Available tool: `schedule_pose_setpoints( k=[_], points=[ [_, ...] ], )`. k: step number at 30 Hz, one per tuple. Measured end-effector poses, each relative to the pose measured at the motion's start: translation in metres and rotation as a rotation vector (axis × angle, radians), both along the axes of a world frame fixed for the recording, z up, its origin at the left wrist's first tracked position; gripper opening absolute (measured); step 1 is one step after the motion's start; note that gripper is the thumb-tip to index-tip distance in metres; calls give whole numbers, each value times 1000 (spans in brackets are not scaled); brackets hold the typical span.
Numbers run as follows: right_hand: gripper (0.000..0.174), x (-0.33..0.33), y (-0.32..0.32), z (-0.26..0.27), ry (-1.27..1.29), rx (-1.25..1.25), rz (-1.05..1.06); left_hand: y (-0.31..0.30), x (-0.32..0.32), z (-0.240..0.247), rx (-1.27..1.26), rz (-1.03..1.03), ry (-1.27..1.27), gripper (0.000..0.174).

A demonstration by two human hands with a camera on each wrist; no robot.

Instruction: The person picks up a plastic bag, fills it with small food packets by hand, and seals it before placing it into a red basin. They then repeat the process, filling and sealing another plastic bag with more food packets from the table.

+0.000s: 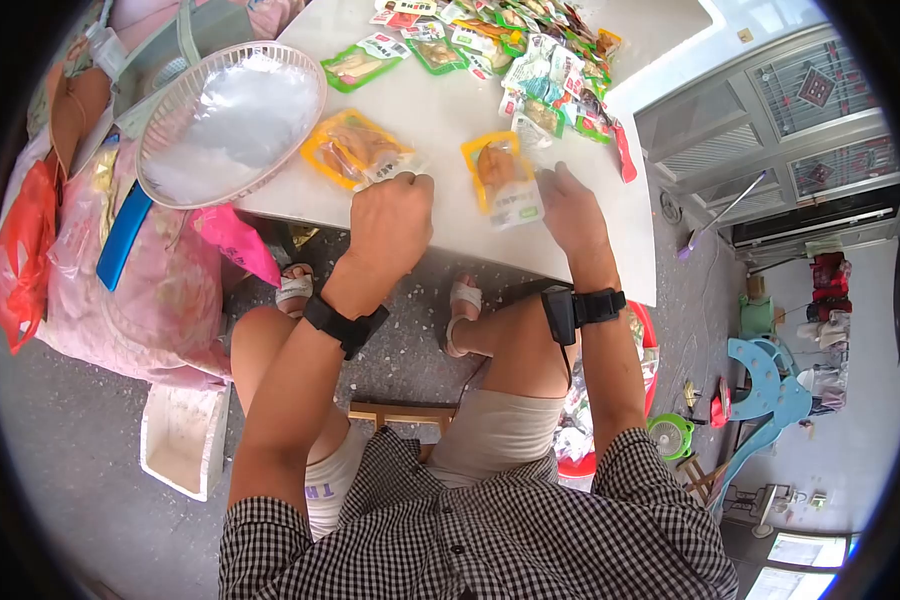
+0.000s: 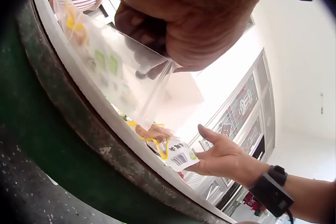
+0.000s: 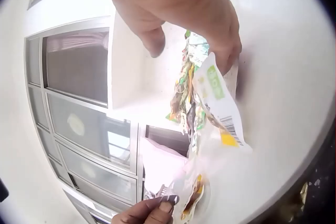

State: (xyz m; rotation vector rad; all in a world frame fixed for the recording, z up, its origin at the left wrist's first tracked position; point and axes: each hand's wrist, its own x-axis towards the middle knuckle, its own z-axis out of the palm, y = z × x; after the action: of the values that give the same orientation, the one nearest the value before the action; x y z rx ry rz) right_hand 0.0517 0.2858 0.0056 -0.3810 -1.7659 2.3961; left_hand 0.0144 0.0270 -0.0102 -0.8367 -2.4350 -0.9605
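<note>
Two yellow-edged clear packets with orange-brown food lie on the white table. My left hand (image 1: pixel 392 222) (image 2: pixel 189 19) (image 3: pixel 149 212) pinches the clear plastic edge of the left packet (image 1: pixel 355 148) (image 2: pixel 108 58) (image 3: pixel 193 199), fingers curled. Beside the right packet (image 1: pixel 498 180) (image 2: pixel 178 153) (image 3: pixel 218 90) is my right hand (image 1: pixel 575 215) (image 2: pixel 226 158) (image 3: pixel 184 8), its fingers extended and thumb apart, with fingertips at the packet's edge. Whether they press on it is unclear. The right packet's white label with barcode shows in both wrist views.
A heap of colourful packets (image 1: pixel 560 75) covers the table's (image 1: pixel 610 240) far side. One green-edged packet (image 1: pixel 363 62) lies apart. At the left stands a pink-rimmed basket (image 1: pixel 315 95) near a blue-handled object (image 1: pixel 125 235). Below the right forearm is a red tub (image 1: pixel 650 350).
</note>
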Motion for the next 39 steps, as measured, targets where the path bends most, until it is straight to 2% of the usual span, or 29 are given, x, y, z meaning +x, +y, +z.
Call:
schedule_pose_setpoints(
  k=[5, 11, 14, 18, 22, 25, 26, 30, 33, 37, 39],
  points=[
    [47, 10, -38, 21, -362, 379, 29, 3, 0, -3, 5, -6, 5, 5],
    [27, 1, -56, 10, -244, 711, -9, 5, 0, -3, -4, -7, 7, 4],
    [25, 4, -47, -2, -73, 588, -70, 7, 0, -5, 23, 1, 32, 4],
    [24, 21, -33, 10, -158, 293, -111, 6, 0, -4, 29, 15, 23, 5],
    [25, 46, -14, 19, -228, 193, 22, 3, -2, -2, 55, 38, 20, 5],
    [27, 59, -25, 30, -286, 156, 55, 3, -3, -4, 90, 30, 35, 6],
    [28, 60, -25, 33, -310, 194, 148, 3, -2, -4, 75, 32, 29, 5],
    [28, 53, -53, 30, -313, 225, 253, 3, 4, 3, 9, 31, 42, 5],
    [28, 37, -69, 21, -333, 324, 231, 3, 12, 7, -30, 24, 105, 8],
    [25, 24, -83, 5, -271, 272, 128, 5, 16, 5, -83, 2, 137, 12],
    [24, 26, -90, 12, -314, 362, 97, 4, 17, 7, -96, -4, 142, 11]
  ],
)
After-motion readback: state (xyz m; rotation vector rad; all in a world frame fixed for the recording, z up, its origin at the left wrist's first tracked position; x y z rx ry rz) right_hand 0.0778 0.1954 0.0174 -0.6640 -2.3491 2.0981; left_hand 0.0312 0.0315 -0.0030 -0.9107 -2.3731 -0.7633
